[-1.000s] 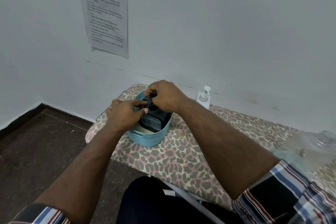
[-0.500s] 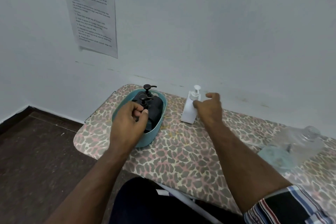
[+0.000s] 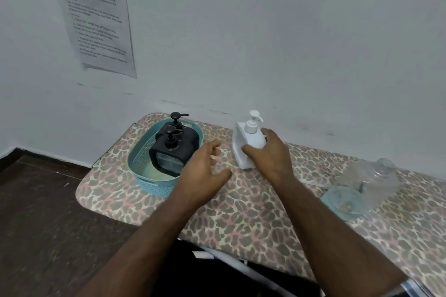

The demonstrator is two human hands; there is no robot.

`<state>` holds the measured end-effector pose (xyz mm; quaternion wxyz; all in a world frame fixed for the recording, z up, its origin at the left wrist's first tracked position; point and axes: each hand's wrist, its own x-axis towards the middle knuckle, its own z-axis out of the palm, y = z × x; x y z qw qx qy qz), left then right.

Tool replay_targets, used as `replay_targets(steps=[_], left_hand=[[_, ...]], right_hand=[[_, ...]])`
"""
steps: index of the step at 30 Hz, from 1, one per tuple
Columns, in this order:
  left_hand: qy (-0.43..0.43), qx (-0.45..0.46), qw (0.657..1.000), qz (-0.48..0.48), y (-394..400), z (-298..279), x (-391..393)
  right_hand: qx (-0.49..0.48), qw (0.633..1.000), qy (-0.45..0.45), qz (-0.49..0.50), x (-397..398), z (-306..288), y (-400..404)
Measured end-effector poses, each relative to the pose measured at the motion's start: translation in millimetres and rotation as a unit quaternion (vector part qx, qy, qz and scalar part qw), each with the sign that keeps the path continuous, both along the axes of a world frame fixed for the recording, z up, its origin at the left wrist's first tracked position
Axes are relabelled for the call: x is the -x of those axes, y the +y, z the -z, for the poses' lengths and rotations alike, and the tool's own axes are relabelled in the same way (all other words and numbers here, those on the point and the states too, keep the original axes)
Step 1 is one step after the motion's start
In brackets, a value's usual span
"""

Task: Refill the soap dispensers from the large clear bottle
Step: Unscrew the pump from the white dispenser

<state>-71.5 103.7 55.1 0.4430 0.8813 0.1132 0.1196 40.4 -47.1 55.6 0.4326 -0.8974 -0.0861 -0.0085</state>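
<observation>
A white pump soap dispenser point(image 3: 252, 137) stands in a white holder point(image 3: 239, 152) near the wall on the leopard-print board point(image 3: 241, 212). My right hand point(image 3: 270, 157) grips the dispenser's body, thumb in front and fingers behind. Two black pump dispensers point(image 3: 175, 149) stand in a teal basket point(image 3: 142, 164) at the board's left end. My left hand point(image 3: 205, 171) hovers open between the basket and the white dispenser, holding nothing. The large clear bottle point(image 3: 371, 176) lies on its side at the right.
A round bluish clear lid or dish point(image 3: 342, 202) sits in front of the clear bottle. A printed sheet point(image 3: 96, 17) is taped to the wall, which runs close behind the board. Dark floor lies to the left, beyond the board's rounded end.
My left hand left the black dispenser in the basket and moved right, opening. My right hand closed round the white dispenser. The view shifted closer and to the right.
</observation>
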Motion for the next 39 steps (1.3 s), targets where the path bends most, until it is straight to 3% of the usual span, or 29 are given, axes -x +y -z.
replay_targets(steps=[5, 12, 23, 33, 39], left_hand=[[0.088, 0.021, 0.99, 0.109, -31.1, 16.2, -24.8], [0.084, 0.134, 0.976, 0.15, -57.5, 42.4, -19.7], [0.124, 0.161, 0.947, 0.249, -54.4, 53.0, -11.0], [0.144, 0.118, 0.946, 0.266, -40.3, 54.0, -15.8], [0.1, 0.145, 0.964, 0.201, -41.7, 49.2, -12.4]], right_hand=[[-0.028, 1.0, -0.011, -0.005, 49.5, 4.8, -39.3], [-0.078, 0.997, 0.019, -0.015, 66.0, 13.2, -82.0], [-0.052, 0.996, -0.011, -0.075, 55.7, 11.4, -84.4], [-0.025, 0.99, 0.006, -0.14, 50.6, 9.3, -90.9], [-0.027, 0.998, -0.05, -0.039, 50.1, 7.7, -80.3]])
